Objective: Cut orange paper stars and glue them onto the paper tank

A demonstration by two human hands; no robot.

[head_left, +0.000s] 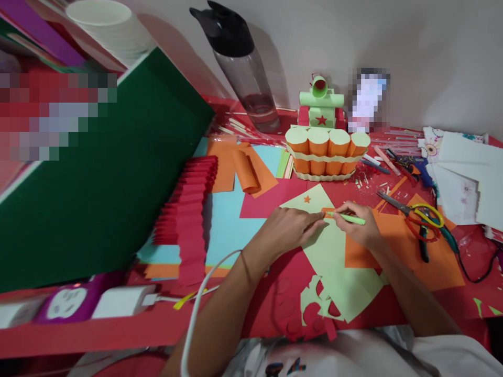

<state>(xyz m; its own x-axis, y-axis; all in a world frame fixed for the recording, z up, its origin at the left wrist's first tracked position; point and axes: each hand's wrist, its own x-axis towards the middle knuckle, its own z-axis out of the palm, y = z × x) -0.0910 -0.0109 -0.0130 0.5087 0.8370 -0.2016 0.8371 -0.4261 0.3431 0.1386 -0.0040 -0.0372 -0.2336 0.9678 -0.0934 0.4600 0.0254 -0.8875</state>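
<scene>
At left, a green board (118, 178) slants over the counter (387, 314), crowding that side, with pleated red paper (192, 209) beside it. The left hand (293, 225), its grip outstretched, presses fingertips on an orange scrap (327, 211) atop a pale green sheet (338, 262), seemingly to steady it. The right hand's (359, 225) grip pinches a green pen (353, 218), tip at the scrap, probably for control. Further right, scissors (424, 215) lie partly over orange paper (440, 272).
</scene>
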